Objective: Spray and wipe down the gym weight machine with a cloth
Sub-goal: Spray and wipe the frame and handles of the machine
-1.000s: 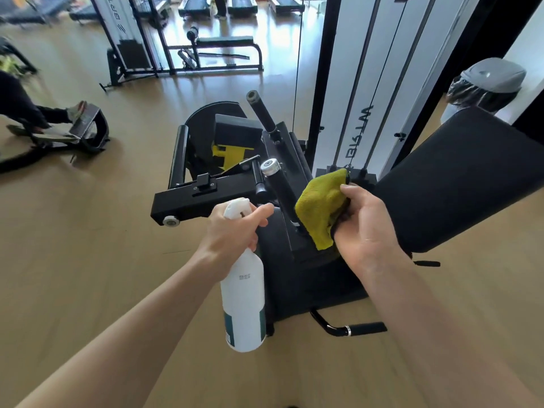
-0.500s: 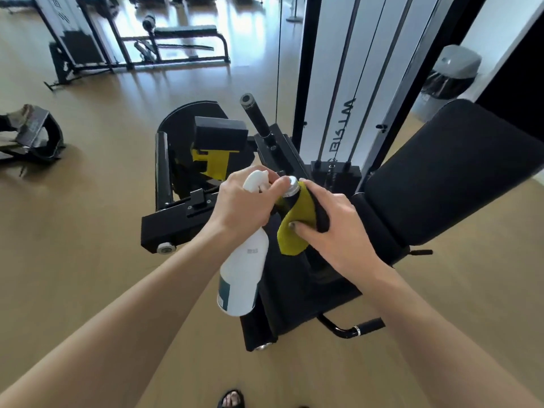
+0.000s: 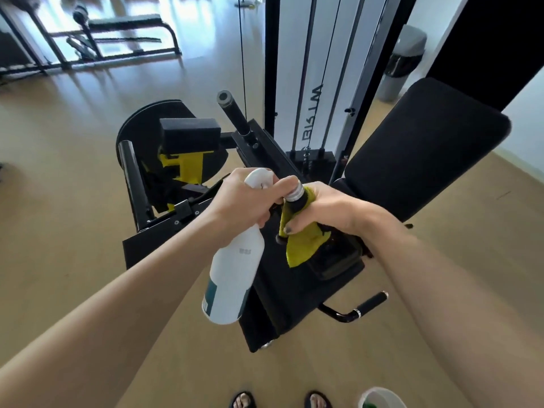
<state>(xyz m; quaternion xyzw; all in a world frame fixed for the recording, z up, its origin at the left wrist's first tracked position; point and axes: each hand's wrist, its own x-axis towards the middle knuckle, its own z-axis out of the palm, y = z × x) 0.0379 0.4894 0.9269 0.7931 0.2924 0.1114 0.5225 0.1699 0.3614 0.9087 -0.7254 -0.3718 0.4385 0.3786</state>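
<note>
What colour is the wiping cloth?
Yellow-green cloth, gripped by the right hand; clearest in the head view.

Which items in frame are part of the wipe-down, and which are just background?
In use:
left hand holding spray bottle
right hand wrapping yellow cloth round machine handle

Background:
lidded bin
bench
white bucket
</note>
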